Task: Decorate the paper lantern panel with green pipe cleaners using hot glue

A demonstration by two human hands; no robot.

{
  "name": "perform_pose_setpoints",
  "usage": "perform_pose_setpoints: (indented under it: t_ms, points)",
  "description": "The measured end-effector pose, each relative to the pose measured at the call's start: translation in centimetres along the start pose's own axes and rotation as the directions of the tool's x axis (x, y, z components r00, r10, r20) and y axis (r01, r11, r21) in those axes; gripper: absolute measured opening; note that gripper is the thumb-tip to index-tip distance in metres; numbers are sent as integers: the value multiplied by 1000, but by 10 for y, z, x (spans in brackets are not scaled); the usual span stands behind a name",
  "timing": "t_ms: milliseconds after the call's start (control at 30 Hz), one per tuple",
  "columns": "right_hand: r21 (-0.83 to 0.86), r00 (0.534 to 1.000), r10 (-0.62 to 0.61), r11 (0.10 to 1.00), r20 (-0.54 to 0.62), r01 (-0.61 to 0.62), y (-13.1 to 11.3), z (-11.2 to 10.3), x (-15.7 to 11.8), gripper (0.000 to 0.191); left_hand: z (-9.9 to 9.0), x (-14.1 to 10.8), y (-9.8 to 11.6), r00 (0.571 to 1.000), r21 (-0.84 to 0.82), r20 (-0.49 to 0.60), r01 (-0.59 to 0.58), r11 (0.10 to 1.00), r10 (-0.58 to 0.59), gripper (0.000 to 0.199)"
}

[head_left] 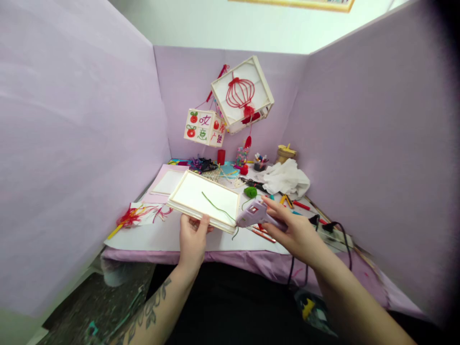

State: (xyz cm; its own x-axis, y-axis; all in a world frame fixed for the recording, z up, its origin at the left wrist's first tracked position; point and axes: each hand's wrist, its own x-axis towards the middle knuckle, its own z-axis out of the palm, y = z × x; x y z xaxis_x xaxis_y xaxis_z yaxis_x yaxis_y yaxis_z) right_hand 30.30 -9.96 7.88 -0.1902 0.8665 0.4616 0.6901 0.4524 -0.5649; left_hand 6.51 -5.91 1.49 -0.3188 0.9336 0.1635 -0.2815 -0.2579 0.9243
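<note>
My left hand (193, 235) is closed on the near edge of a white-panelled wooden frame (194, 189), thumb on top, holding it tilted above the table. Across the white panel lies a thin green cord (217, 207), its end trailing over the frame's near right corner. In my right hand (287, 225) is a pale purple glue gun (253, 214), fingers wrapped round its handle. The nozzle is at the frame's right corner, close to the cord; whether it touches I cannot tell. Just beyond the glue gun sits a ball of green yarn (250, 192).
Two decorated lanterns (242, 91) hang at the back. A crumpled white cloth (287, 178) and a power strip (338, 237) with black cables lie on the right. Red and yellow strands (131, 218) are at the left, with another white panel (168, 182) behind them. Purple walls enclose the table.
</note>
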Motion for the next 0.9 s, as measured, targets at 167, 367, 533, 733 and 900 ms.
perform_pose_setpoints:
  t_ms: [167, 367, 533, 733, 900]
  points:
    - [368, 976, 166, 906, 145, -208, 10, 5, 5, 63, -3, 4, -1, 1000, -21, -19, 1, 1000, -1, 45]
    - [793, 873, 455, 460, 178, -401, 31, 49, 14, 77, -33, 20, 8, 996, -56, -80, -36, 998, 32, 50]
    - [771, 820, 521, 413, 236, -484, 41, 84, 25, 78, -75, 33, 12, 985, -48, -153, -83, 995, 75, 55]
    - [431, 870, 446, 757, 209, -491, 52, 124, 50, 74, -105, 41, 9, 979, -35, -175, -108, 994, 101, 55]
    - [-36, 896, 401, 915, 190, -401, 53, 144, 73, 57, -114, 43, 10, 975, -42, -195, -114, 993, 104, 55]
